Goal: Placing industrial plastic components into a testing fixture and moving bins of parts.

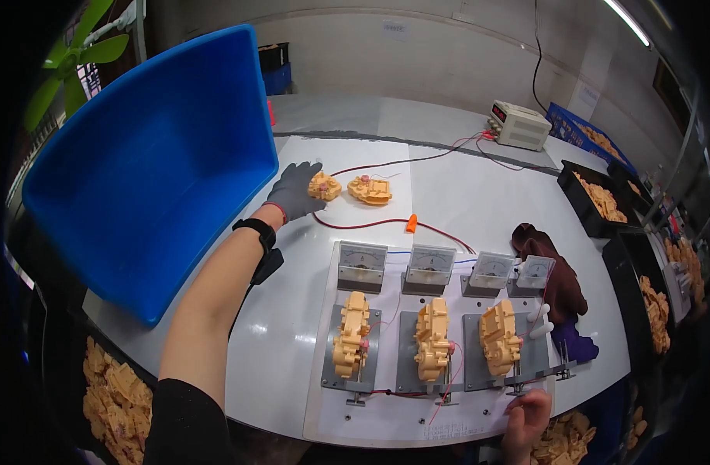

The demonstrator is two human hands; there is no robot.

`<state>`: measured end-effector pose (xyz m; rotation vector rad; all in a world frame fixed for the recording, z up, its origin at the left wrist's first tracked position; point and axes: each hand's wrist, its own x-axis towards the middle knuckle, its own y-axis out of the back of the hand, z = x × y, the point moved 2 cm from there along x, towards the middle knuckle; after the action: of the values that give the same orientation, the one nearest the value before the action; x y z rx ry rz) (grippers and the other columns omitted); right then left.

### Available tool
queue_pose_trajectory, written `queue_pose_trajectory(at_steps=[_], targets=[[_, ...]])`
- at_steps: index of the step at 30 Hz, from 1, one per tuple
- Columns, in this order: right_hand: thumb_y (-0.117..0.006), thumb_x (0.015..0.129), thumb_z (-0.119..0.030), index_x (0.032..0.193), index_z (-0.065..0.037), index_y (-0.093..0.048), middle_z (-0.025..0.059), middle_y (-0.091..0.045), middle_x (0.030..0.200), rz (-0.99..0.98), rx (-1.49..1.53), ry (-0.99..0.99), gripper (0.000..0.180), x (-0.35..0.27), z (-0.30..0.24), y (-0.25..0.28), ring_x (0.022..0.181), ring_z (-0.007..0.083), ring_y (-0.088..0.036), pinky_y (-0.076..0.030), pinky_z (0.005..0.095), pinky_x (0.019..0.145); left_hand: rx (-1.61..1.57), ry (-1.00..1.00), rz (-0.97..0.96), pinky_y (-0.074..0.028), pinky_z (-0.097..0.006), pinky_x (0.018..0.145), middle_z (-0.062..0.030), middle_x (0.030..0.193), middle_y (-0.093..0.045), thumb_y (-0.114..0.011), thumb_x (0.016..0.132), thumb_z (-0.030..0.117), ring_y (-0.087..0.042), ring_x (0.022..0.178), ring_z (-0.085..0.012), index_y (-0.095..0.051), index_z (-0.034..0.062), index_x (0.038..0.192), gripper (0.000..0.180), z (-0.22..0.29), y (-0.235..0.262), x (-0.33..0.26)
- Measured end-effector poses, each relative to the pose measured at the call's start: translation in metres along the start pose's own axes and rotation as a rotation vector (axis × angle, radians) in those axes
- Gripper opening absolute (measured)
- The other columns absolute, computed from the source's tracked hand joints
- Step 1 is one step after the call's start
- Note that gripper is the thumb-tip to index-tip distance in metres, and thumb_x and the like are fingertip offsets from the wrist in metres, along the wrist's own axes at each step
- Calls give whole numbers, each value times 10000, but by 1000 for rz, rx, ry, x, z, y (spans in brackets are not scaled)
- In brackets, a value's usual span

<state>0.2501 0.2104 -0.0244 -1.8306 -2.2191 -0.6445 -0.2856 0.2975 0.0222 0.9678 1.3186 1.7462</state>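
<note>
My left hand [296, 191], in a grey glove, reaches across the white table with its fingers around a yellow plastic gearbox [324, 186]. A second loose gearbox [370, 191] lies just right of it. Three more sit on grey plates on a white test board: a left one [351, 335], a middle one [432, 341] and a right one [500, 338]. At the board's front edge, my bare right hand [528, 418] is closed with curled fingers, below the right plate's metal clamp [518, 385]. What its fingertips hold, if anything, is hidden.
Behind the gearboxes stand several panel meters [363, 267]. A big blue bin [161, 170] rises left of my arm. Red and black leads run to a power supply [519, 125]. A dark brown cloth [553, 271] lies right of the meters; black trays of parts [599, 198] line the right side.
</note>
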Motion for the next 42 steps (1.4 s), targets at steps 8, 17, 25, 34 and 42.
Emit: queue_pose_trajectory(at_steps=[8, 17, 25, 34, 42], targets=[[-554, 884, 4, 1095, -23, -481, 52, -526, 933, -56, 79, -108, 225, -18, 10, 11, 786, 122, -514, -437, 241, 719, 278, -11, -130, -379, -372, 980, -84, 1284, -473, -723, 648, 220, -435, 1205, -273, -436, 200, 1352, 761, -9, -35, 44], [-613, 877, -77, 1079, -12, -530, 83, -585, 907, -18, 83, -93, 227, -10, 8, 8, 784, 170, -568, -465, 270, 718, 196, -44, 152, -464, -364, 841, -151, 1073, -543, -714, 598, 215, -529, 1016, -305, -541, 135, 1242, 672, 8, 4, -2], [-643, 843, -361, 953, -40, -443, 57, -443, 826, 42, -11, -89, 394, -2, -3, 0, 683, 129, -456, -372, 240, 610, 458, -68, -496, -465, -353, 886, -159, 1124, -551, -754, 626, 322, -534, 1051, -307, -539, 123, 1239, 680, 23, 32, -71], [-657, 834, -334, 948, -38, -452, 70, -475, 833, 26, -14, -66, 378, -4, -2, -1, 697, 144, -479, -400, 251, 632, 36, -397, -143, -287, -376, 1097, -184, 1459, -298, -685, 767, 274, -295, 1339, -343, -367, 123, 1391, 716, 65, -26, 41], [-644, 831, -252, 920, -46, -463, 68, -511, 803, 16, -67, -55, 288, -3, -8, 1, 714, 162, -493, -407, 278, 689, 76, -253, -276, -412, -340, 976, -154, 1221, -470, -736, 677, 311, -486, 1132, -298, -510, 92, 1255, 658, 72, -26, 45]])
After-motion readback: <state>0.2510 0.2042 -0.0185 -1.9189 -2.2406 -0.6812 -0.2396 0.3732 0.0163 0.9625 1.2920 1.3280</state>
